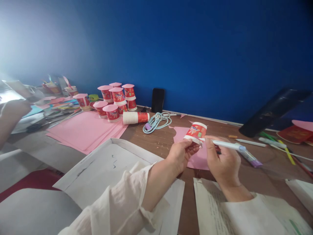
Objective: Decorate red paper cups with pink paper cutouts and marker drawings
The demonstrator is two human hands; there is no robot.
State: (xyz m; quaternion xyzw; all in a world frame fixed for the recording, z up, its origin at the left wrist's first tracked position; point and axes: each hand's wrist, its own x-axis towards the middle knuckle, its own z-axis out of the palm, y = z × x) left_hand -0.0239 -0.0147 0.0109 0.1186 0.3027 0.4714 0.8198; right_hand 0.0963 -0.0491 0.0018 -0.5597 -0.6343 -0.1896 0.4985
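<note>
In my left hand (179, 156) is a red and white paper cup (196, 130), tilted, its rim toward me and held between thumb and fingers. A white pen (225, 144) rests in my right hand (223, 163), and its tip meets the cup near the lower rim. Beneath the cup lies a cut piece of pink paper (181, 132) on the brown table. A glue stick (251, 159) with a purple end sits just right of my right hand.
Upside-down cups with pink paper tops (112, 112) stand at the back left beside pink sheets (85, 130) and a lying cup stack (135, 117). A coiled cable (156, 123), a phone (157, 100) and a black cylinder (266, 114) line the wall. Another person's hand (14, 109) shows far left.
</note>
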